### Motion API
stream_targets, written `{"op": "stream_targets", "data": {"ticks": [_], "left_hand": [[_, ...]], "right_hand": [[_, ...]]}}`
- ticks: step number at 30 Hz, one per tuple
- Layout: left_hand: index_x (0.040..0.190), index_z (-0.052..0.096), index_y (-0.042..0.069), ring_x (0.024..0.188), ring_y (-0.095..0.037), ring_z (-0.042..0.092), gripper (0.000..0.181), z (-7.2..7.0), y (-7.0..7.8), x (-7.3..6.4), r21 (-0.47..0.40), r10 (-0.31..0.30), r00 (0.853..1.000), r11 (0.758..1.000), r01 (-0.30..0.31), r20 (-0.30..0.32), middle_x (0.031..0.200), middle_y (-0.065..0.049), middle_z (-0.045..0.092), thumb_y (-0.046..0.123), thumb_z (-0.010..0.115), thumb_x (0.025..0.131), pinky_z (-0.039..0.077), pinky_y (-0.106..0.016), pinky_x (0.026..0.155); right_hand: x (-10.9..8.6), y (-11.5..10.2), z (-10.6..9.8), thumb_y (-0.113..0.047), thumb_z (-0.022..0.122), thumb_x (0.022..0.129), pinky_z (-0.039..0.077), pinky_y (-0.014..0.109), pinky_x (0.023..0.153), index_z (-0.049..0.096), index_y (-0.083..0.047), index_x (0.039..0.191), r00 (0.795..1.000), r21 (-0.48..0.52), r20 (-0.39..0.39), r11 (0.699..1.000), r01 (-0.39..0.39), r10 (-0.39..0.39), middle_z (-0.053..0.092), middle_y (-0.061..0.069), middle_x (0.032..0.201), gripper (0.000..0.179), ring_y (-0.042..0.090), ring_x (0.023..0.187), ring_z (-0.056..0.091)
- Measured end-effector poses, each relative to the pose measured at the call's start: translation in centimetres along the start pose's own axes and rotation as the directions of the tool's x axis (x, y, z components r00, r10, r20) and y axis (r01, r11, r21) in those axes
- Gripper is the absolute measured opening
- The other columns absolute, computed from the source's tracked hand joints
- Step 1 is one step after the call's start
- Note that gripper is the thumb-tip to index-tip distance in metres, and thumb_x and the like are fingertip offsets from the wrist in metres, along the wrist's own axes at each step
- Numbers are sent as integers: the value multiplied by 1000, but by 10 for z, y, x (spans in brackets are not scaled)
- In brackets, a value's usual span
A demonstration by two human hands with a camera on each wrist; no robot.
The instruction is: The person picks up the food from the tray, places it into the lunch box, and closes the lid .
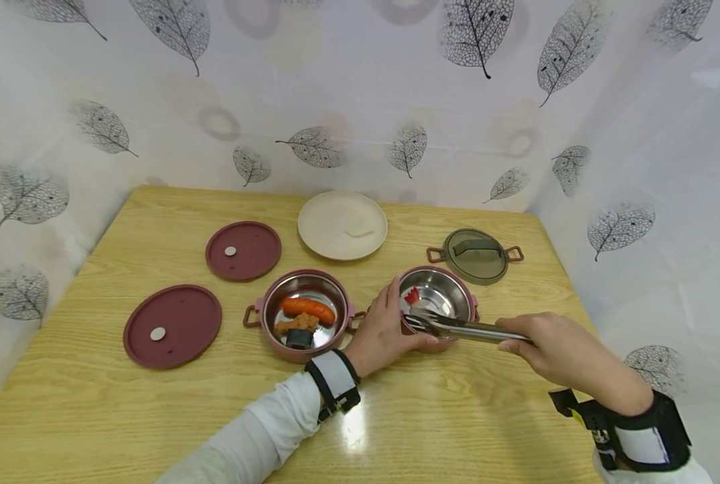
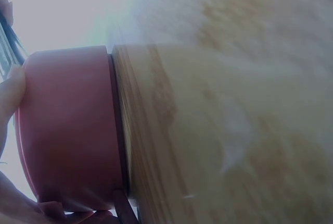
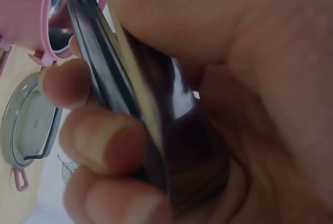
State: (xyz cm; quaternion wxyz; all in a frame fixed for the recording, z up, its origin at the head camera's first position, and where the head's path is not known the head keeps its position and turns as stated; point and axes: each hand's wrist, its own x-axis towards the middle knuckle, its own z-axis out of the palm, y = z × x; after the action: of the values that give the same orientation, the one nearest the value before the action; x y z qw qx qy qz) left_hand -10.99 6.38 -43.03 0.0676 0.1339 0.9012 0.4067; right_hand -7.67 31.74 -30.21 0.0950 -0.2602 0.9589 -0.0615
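Observation:
My left hand (image 1: 382,331) holds the right-hand pink pot (image 1: 473,302) by its left side, thumb at the front and fingers toward the back. In the left wrist view the pot's pink wall (image 2: 73,125) stands on the table. My right hand (image 1: 559,349) grips metal tongs (image 1: 481,331), whose tips reach into that pot. Near the tips, inside the steel bowl, lies a small red piece (image 1: 411,296), partly hidden. From the right wrist view, fingers and thumb wrap the tongs' arms (image 3: 106,67).
A second pink pot (image 1: 263,331) to the left holds an orange sausage-like piece (image 1: 308,309), a brown crumbly piece (image 1: 302,323) and a dark-wrapped roll (image 1: 299,339). Two maroon lids (image 1: 245,265) (image 1: 181,336) lie further left. A cream plate (image 1: 335,222) and a greenish lid (image 1: 474,269) sit behind.

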Motion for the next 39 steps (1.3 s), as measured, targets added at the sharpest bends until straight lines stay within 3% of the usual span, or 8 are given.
{"op": "stream_targets", "data": {"ticks": [4, 10, 12, 19, 23, 27, 33, 39], "left_hand": [[153, 0, 20, 138, -23, 33, 123, 1, 0, 0, -6, 19, 1000, 1000, -19, -17, 153, -11, 26, 72, 68, 65, 35, -43, 108], [152, -2, 22, 138, -24, 32, 120, 1, -1, -1, -29, 19, 1000, 999, -19, -16, 154, -11, 24, 66, 71, 67, 35, -44, 108], [152, -3, 22, 138, -25, 31, 120, 1, -1, -1, -28, 14, 1000, 1000, -14, -12, 154, -11, 23, 65, 71, 68, 35, -45, 108], [153, -1, 19, 139, -27, 31, 121, 1, -1, 0, -24, 15, 1000, 1000, -15, -17, 154, -12, 23, 64, 72, 68, 34, -45, 109], [153, 0, 20, 139, -26, 30, 120, 2, -1, 1, -36, 0, 1000, 999, 0, -8, 154, -11, 23, 63, 73, 67, 35, -43, 108], [153, 0, 20, 138, -26, 31, 120, 2, 1, 0, -45, -9, 1000, 999, 9, 4, 154, -11, 23, 62, 73, 68, 35, -45, 108], [152, -4, 26, 138, -26, 31, 119, 3, 0, -2, -48, -22, 1000, 999, 23, 14, 154, -11, 23, 66, 70, 68, 35, -47, 108], [152, -4, 26, 139, -27, 30, 119, 1, 0, -1, -50, -20, 1000, 999, 21, 11, 155, -10, 22, 64, 71, 68, 36, -47, 107]], "right_hand": [[0, 1, -3, -27, 63, 89, 36, 22, 56, 67, -20, 103, 1000, 12, 18, 1000, -12, 12, 61, -13, 79, 16, -1, 62, 45], [-5, 3, -13, -29, 63, 89, 43, 25, 60, 68, -15, 110, 1000, 2, -3, 1000, -29, 29, 69, -7, 92, 26, 2, 72, 56], [-6, 4, -19, -29, 63, 89, 45, 26, 61, 68, -13, 112, 999, -20, -28, 1000, -21, 20, 70, -3, 96, 29, 4, 75, 59], [1, 5, -43, -24, 67, 86, 39, 26, 58, 67, -15, 108, 981, -112, -186, 993, 25, -46, 66, -8, 84, 24, 4, 64, 46], [23, 1, -47, -22, 67, 86, 48, 36, 64, 66, -10, 112, 966, -141, -248, 989, 43, -77, 70, 4, 91, 28, 16, 71, 60], [50, -1, -44, -22, 66, 87, 50, 50, 75, 63, -2, 118, 958, -148, -270, 988, 55, -93, 69, 16, 102, 37, 34, 90, 65], [93, 0, -36, -26, 64, 89, 50, 44, 66, 61, -3, 121, 975, -161, -207, 986, 49, -83, 70, 14, 96, 39, 28, 76, 65], [130, 1, -28, -28, 61, 91, 52, 44, 69, 58, -5, 124, 986, -145, -149, 988, 57, -79, 67, 14, 104, 40, 30, 85, 65]]}}
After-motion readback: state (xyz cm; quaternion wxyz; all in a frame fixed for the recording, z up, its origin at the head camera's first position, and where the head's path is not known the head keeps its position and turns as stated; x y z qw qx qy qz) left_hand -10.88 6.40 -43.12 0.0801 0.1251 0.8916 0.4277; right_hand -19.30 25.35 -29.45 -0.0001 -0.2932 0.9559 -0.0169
